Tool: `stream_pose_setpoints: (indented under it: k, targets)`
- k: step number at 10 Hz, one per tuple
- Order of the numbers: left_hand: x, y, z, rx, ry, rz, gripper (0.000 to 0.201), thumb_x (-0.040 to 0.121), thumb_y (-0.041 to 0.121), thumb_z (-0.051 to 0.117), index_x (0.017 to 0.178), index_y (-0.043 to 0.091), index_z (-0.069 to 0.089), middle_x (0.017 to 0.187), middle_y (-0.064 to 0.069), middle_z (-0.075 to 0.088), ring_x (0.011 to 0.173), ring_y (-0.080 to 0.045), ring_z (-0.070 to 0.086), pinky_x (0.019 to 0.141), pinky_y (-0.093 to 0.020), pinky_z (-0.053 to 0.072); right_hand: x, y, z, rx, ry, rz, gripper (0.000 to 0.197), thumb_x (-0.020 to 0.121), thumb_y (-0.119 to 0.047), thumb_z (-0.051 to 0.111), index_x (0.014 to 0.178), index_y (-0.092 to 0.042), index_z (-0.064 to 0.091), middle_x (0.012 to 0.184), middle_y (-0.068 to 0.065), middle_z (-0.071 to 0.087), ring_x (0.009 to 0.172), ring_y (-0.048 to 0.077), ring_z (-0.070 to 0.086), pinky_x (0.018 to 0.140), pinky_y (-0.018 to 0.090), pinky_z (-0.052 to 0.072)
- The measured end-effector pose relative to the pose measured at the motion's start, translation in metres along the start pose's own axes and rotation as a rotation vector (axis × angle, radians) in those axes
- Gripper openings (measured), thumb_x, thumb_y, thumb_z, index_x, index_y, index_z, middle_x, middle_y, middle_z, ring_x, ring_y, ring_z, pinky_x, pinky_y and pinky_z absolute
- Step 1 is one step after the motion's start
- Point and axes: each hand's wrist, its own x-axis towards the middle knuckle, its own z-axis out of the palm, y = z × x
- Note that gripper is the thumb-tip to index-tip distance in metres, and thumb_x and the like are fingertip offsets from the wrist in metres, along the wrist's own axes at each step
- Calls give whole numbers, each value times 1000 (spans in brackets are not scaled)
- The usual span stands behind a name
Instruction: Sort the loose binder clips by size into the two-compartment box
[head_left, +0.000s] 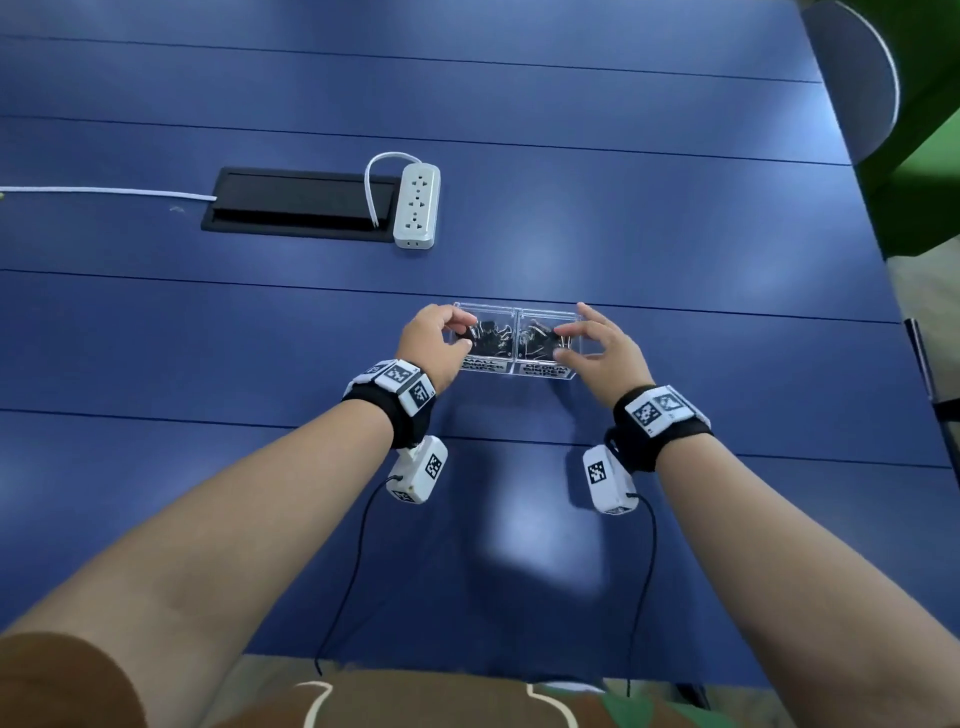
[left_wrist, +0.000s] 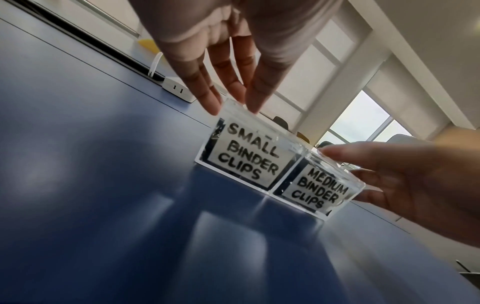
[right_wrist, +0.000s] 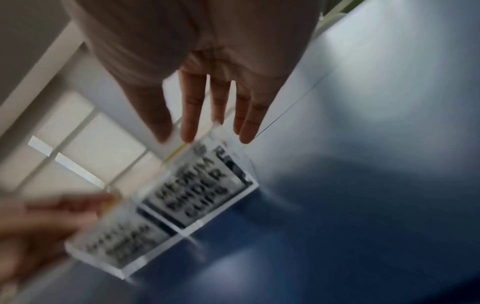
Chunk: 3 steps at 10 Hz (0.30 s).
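A clear two-compartment box (head_left: 517, 312) stands on the blue table in front of me. Its front labels read SMALL BINDER CLIPS (left_wrist: 249, 156) on the left and MEDIUM BINDER CLIPS (left_wrist: 319, 191) on the right. Black small clips (head_left: 485, 335) lie in the left compartment and medium clips (head_left: 535, 338) in the right. My left hand (head_left: 449, 330) reaches over the left end, its straight fingers (left_wrist: 233, 90) touching the top edge. My right hand (head_left: 571, 335) spans the right compartment with spread fingers (right_wrist: 218, 115) and its thumb at the front wall. The right wrist view is blurred.
A white power strip (head_left: 416, 205) and a black cable hatch (head_left: 298, 203) lie further back on the left, with a white cable (head_left: 104, 192) running off left. The table's right edge (head_left: 883, 249) is about an arm's width from the box. Beyond the far right corner is a grey chair (head_left: 857, 78).
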Motion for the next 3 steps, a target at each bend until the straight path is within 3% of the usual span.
stream_pose_setpoints:
  k: [1, 2, 3]
  targets:
    - [-1, -1, 2, 26, 1, 4, 22, 82, 4, 61, 98, 17, 68, 105, -4, 60, 95, -13, 58, 87, -21, 41, -5, 4, 5, -90, -11, -58, 24, 87, -25, 65, 109, -31, 64, 152, -14, 32, 108, 8, 57, 95, 27, 47]
    - [-1, 2, 1, 42, -21, 13, 21, 83, 4, 61, 99, 15, 67, 106, -4, 60, 94, -12, 57, 92, -24, 44, -9, -2, 7, -126, -17, -57, 24, 90, -25, 60, 113, -32, 61, 154, -13, 28, 111, 14, 59, 92, 25, 46]
    - [-2, 6, -4, 33, 31, 28, 19, 84, 5, 62, 100, 15, 67, 108, -3, 61, 93, -10, 54, 89, -22, 41, -8, -5, 4, -121, 12, -56, 26, 91, -28, 58, 117, -34, 59, 156, -10, 25, 124, 13, 51, 101, 32, 45]
